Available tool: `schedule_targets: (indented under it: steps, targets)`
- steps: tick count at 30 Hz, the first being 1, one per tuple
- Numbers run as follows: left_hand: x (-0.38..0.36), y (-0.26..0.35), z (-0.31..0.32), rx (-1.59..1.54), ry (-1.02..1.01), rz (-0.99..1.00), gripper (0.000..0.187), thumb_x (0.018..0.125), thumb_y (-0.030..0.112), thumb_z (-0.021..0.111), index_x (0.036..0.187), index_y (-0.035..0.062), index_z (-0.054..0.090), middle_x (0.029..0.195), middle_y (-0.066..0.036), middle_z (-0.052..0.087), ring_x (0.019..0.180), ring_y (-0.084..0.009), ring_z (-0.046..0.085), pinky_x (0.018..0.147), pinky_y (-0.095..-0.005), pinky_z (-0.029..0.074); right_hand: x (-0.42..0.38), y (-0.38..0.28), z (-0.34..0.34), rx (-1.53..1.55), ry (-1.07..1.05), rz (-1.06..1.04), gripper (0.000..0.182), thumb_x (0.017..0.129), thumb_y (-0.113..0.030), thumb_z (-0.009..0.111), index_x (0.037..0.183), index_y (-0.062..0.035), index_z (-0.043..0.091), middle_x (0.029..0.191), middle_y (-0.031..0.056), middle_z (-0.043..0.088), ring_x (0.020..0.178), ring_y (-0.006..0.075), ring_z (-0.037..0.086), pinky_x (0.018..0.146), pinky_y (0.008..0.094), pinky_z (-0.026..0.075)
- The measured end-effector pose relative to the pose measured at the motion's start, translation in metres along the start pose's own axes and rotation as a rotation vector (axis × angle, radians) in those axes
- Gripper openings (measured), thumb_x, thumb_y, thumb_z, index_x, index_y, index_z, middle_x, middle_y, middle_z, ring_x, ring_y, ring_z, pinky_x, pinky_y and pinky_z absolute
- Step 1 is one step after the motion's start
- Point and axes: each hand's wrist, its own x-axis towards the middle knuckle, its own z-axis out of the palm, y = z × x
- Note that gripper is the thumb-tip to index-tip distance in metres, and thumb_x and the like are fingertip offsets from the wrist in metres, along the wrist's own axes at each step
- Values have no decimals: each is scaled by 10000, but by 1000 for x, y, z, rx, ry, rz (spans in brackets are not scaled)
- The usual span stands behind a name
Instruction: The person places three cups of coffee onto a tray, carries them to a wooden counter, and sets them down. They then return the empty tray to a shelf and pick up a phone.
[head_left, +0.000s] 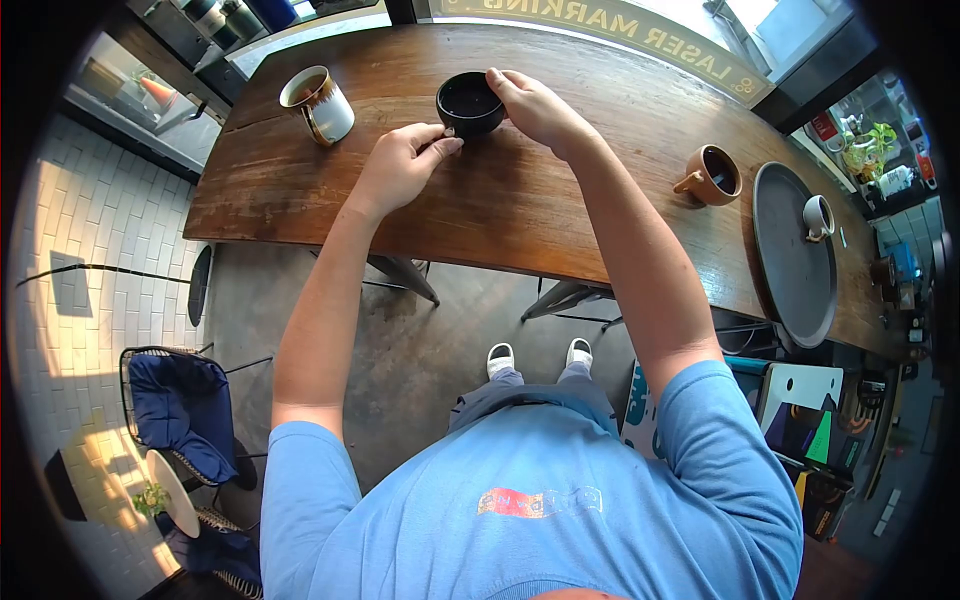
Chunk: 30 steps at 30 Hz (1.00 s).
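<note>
A small black cup (468, 103) stands on the wooden table (500, 200) in front of me. My left hand (402, 162) pinches the cup's handle at its lower left side. My right hand (535, 105) rests against the cup's right rim, fingers curled around it. Both arms reach forward over the table edge.
A white and brown mug (318, 103) stands to the left. To the right are a brown mug (712, 175) and a round dark tray (793, 252) carrying a small white cup (817, 216). A blue-cushioned chair (180, 400) sits on the floor at lower left.
</note>
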Motion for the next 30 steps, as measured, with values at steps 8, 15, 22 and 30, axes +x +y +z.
schedule_targets:
  steps: [8,15,22,30]
  targets:
    - [2,-1,1,28,-2,38,250,923,173,615,1038,-45,653,902,-69,687,788,-108,622,731,-261,517,-1,-1,1,8,-2,28,513,999,-424,397,1257,-3,539,1063,142,653,934,202,604,839,345,472]
    - [-1,5,1,36,15,-27,271,922,194,622,1059,-38,654,921,-69,696,792,-99,621,726,-257,519,-3,-4,-4,-17,-71,76,567,992,-476,399,1271,1,525,1045,96,634,899,160,547,843,317,449]
    - [8,33,-15,120,96,-131,299,911,285,646,1029,13,694,827,-10,682,681,-41,554,587,-188,437,-27,-10,-43,-84,72,-88,629,976,-496,397,1284,41,505,1219,237,585,1189,321,533,1002,387,404]
    - [36,120,26,138,188,25,370,879,383,672,901,14,700,623,46,528,564,-25,466,522,-178,371,-77,3,-171,-72,241,-183,617,979,-539,364,1309,-38,507,1203,122,614,1014,216,594,924,342,455]
